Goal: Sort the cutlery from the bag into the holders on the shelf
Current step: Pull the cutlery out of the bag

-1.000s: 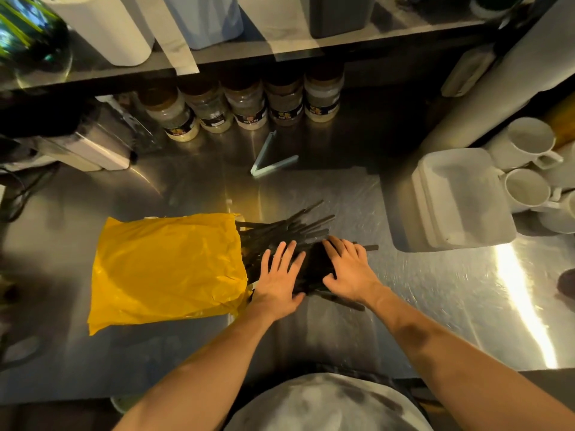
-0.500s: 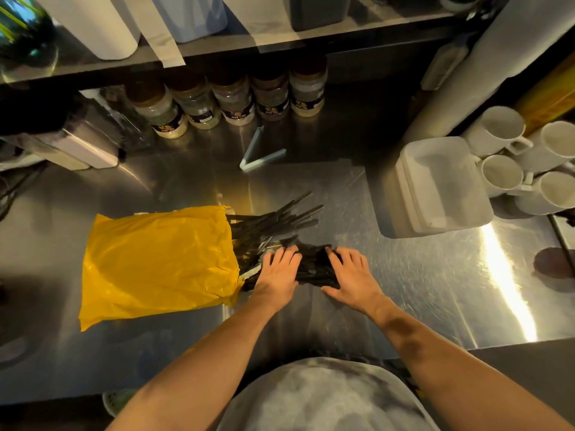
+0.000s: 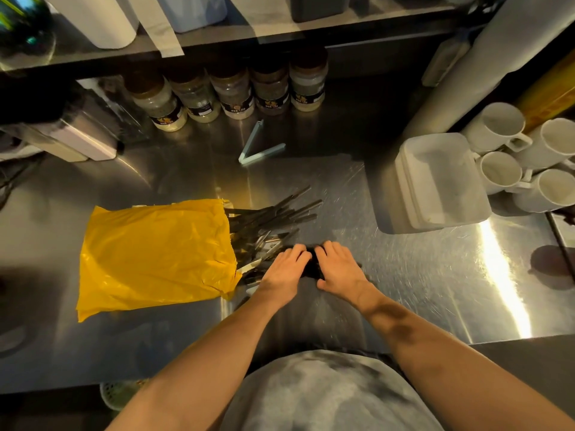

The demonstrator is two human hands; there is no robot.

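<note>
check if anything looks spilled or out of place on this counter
Yes: dark cutlery fans untidily out of the yellow bag onto the counter, where the left hand and right hand grip a bunch. A pale clip lies open, alone, near the jars.

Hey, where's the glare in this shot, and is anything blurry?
Head view: a bright glare streak crosses the steel counter near the white tub; the left hand, right hand and cutlery look slightly motion-blurred.
</note>
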